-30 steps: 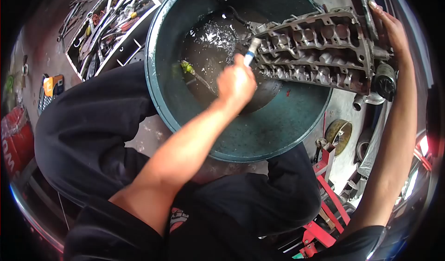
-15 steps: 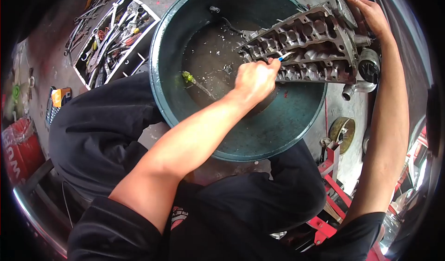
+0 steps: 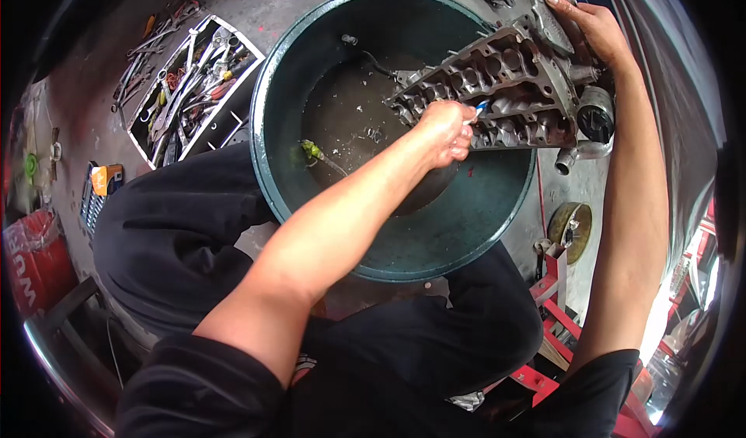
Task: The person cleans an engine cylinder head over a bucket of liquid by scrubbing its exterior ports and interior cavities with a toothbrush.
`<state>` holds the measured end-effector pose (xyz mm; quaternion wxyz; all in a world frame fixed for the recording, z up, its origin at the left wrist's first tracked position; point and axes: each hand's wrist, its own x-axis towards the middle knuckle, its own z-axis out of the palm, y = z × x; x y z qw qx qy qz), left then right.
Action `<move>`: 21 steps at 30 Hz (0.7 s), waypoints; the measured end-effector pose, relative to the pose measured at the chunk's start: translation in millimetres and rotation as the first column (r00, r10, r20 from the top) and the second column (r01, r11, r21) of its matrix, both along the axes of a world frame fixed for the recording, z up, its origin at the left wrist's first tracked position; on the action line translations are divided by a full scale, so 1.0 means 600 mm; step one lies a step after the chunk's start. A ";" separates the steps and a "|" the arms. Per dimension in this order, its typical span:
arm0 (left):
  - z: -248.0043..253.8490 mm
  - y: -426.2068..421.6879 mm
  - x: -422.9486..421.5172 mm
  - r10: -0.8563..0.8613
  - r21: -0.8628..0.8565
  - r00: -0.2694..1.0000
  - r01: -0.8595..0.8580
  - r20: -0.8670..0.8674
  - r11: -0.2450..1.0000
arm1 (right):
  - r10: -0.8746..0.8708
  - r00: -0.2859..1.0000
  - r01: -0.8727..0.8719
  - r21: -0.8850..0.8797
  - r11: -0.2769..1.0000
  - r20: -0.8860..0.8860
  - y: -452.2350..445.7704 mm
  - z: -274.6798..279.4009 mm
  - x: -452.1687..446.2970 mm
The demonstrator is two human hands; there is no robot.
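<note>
A grey metal engine cylinder head [image 3: 561, 87] lies tilted across the right rim of a large dark green tub [image 3: 474, 216]. My left hand [image 3: 444, 131] is closed around a slim white-and-blue toothbrush [image 3: 481, 108], pressed in among the head's recesses; its bristles are hard to make out. At the far right end, my right hand [image 3: 597, 35] grips the head by its metal housing, thumb on top and the other fingers hidden behind. Murky liquid with pale flecks sits in the tub's bottom, and a brush with green bristles [image 3: 311, 150] lies in it.
A white-edged box of wrenches and other tools [image 3: 194, 88] stands left of the tub, with more loose tools [image 3: 148, 49] beyond. A round tin [image 3: 569, 232] and a red metal stand [image 3: 548, 286] are at the right. A red bucket [image 3: 37, 267] is at far left.
The view has shifted slightly. My left hand has turned and moved a little along the cylinder head with the toothbrush. My right hand keeps its hold.
</note>
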<state>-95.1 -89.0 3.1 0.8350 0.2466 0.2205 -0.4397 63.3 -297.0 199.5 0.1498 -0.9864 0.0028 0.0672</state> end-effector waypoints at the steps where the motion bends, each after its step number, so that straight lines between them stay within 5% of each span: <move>1: -0.013 -0.006 0.012 0.037 -0.170 0.991 -0.059 -0.130 0.984 | 0.013 1.000 -0.013 -0.016 1.000 0.002 0.002 -0.001 0.003; 3: -0.008 -0.046 0.016 0.290 0.231 0.955 -0.296 0.061 0.927 | 0.009 0.999 -0.007 -0.033 0.999 0.053 0.001 -0.002 -0.001; 4: -0.027 -0.068 0.012 0.181 0.527 0.872 -0.428 0.455 0.734 | 0.003 1.000 -0.003 -0.034 0.999 0.008 0.001 0.002 -0.002; 5: -0.051 -0.078 -0.011 0.045 0.511 0.605 -0.709 0.795 0.486 | 0.001 0.999 -0.002 -0.033 0.999 -0.037 0.004 0.003 0.001; 8: 0.006 -0.050 -0.070 -0.356 0.716 0.631 -0.522 0.690 0.463 | -0.005 0.999 0.004 -0.033 0.999 -0.046 -0.001 0.000 0.006; 9: -0.002 -0.053 -0.059 -0.359 0.716 0.629 -0.521 0.690 0.464 | -0.009 0.999 0.008 -0.032 0.999 -0.045 0.001 0.001 0.000; 12: -0.022 -0.060 -0.018 -0.639 0.737 0.416 -0.554 0.647 0.387 | -0.057 0.997 0.060 0.057 0.997 -0.059 0.008 -0.001 -0.006; 15: 0.007 -0.003 -0.058 -0.718 0.810 0.396 -0.409 0.572 0.420 | 0.003 0.999 -0.003 0.007 1.000 -0.041 0.002 -0.001 0.002; 17: 0.021 0.080 -0.073 -0.790 0.884 0.416 -0.329 0.452 0.332 | -0.006 1.000 0.006 -0.057 0.998 0.000 0.011 0.004 -0.002; 19: -0.049 0.154 -0.061 -0.636 0.781 0.499 -0.553 0.589 0.290 | 0.051 0.996 -0.044 0.099 0.994 -0.072 0.031 0.015 -0.024; 20: -0.070 0.186 -0.047 -0.590 0.792 0.558 -0.551 0.584 0.263 | -0.027 0.996 0.026 -0.018 0.999 -0.083 0.008 0.003 -0.004; 21: -0.089 0.213 -0.020 -0.535 0.799 0.612 -0.554 0.582 0.235 | -0.160 0.986 0.153 0.134 0.979 0.043 0.082 0.041 -0.058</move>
